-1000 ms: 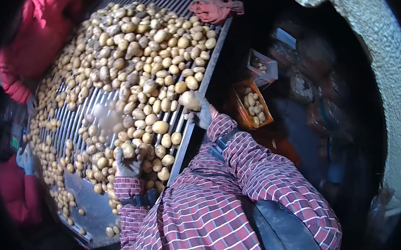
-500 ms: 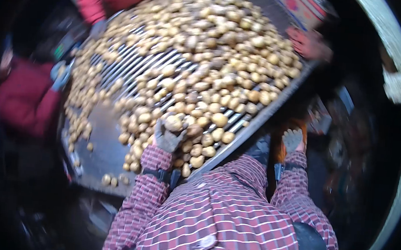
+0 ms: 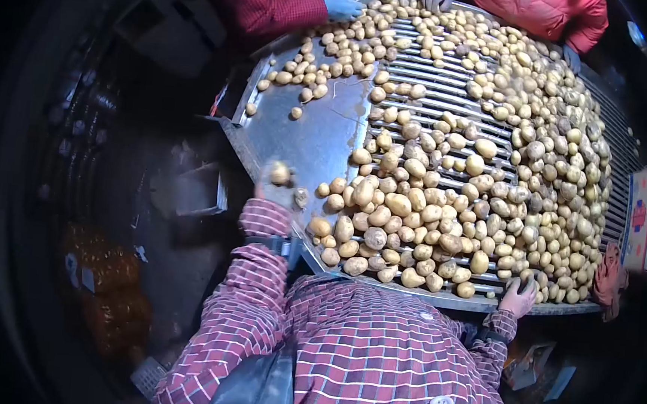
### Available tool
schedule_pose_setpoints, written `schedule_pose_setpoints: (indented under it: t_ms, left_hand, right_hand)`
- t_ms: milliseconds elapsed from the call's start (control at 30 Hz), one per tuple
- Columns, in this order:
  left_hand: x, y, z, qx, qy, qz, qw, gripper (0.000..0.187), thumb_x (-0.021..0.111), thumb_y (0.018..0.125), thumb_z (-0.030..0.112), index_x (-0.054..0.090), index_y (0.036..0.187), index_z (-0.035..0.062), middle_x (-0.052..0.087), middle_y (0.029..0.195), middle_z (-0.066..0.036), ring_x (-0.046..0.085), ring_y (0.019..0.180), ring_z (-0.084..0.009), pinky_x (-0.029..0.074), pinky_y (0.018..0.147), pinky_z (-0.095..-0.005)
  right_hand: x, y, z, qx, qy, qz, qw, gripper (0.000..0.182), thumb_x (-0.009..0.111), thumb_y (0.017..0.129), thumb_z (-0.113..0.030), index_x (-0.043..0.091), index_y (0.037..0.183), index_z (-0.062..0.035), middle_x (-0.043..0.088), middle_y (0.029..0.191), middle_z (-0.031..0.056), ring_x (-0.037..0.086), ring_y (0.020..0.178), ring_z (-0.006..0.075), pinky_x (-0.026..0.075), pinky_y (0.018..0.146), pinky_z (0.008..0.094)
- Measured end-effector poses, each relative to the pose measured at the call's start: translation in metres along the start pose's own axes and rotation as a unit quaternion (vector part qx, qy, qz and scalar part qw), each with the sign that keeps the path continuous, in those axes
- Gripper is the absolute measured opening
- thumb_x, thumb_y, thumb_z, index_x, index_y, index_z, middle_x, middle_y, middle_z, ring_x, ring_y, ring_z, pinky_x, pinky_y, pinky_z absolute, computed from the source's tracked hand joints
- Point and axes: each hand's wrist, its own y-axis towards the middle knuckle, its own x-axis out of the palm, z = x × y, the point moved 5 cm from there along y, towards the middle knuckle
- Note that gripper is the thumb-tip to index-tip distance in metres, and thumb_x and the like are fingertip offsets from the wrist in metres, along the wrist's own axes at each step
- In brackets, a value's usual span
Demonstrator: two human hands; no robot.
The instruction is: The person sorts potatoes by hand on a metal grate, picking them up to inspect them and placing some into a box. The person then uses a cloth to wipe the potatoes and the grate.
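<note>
One potato point(image 3: 280, 173) sitting in half-curled left hand point(image 3: 282, 194), likely cupped against rolling, at table's point(image 3: 309, 133) near-left edge; right hand point(image 3: 519, 297) resting at near edge, fingers bent, hold unclear.

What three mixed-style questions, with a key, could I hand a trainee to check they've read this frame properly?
1. Multiple choice: the left hand holds a potato. Which is it beside or over?
A) the smooth metal sheet
B) the slatted section
C) a co-worker's glove

2. True or false: the right hand is at the far edge of the table from the wearer.

3. Fill in the blank: at the right end, the reddish cloth is near a printed cardboard ____.

Key:
1. A
2. False; the right hand is at the near edge, by the potatoes there.
3. box
</note>
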Motion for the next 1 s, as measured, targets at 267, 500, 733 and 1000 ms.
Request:
schedule_pose_setpoints:
  t_ms: [267,500,733,1000]
  left_hand:
    - [-0.121,0.064,0.199,0.224,0.371,0.172,0.885,0.028,0.059,0.091,0.015,0.059,0.116,0.001,0.064,0.109,-0.014,0.062,0.098,-0.0248,0.053,0.089,-0.0382]
    - [0.056,0.026,-0.011,0.258,0.484,-0.139,0.824,0.043,0.062,0.093,0.012,0.052,0.133,-0.0014,0.058,0.128,-0.014,0.058,0.114,-0.024,0.049,0.098,-0.036]
    - [0.166,-0.151,-0.296,0.31,0.709,-0.553,0.31,0.074,0.068,0.076,0.053,0.05,0.138,0.0156,0.04,0.146,-0.018,0.032,0.139,-0.0394,0.025,0.113,-0.0565]
    - [0.163,-0.155,-0.305,0.247,0.688,-0.578,0.363,0.049,0.07,0.082,0.038,0.061,0.12,0.0094,0.052,0.134,-0.017,0.049,0.125,-0.0352,0.033,0.11,-0.049]
  right_hand:
    - [-0.012,-0.007,-0.007,-0.029,0.015,0.051,0.998,0.045,0.071,0.078,-0.028,0.063,0.116,-0.0046,0.063,0.12,0.017,0.057,0.115,0.0352,0.043,0.101,0.047]
    - [-0.01,-0.01,-0.008,-0.001,0.004,0.066,0.998,0.046,0.07,0.077,-0.03,0.064,0.119,-0.0104,0.06,0.126,0.0133,0.054,0.12,0.0323,0.042,0.102,0.0479]
    - [-0.015,-0.011,-0.012,0.006,0.028,0.069,0.997,0.046,0.069,0.074,-0.026,0.064,0.118,-0.0105,0.06,0.125,0.0121,0.052,0.121,0.0318,0.04,0.104,0.0477]
    - [-0.017,-0.011,-0.016,0.035,0.004,0.029,0.999,0.053,0.073,0.075,-0.029,0.062,0.123,-0.0113,0.057,0.129,0.0127,0.05,0.124,0.0315,0.037,0.106,0.0468]
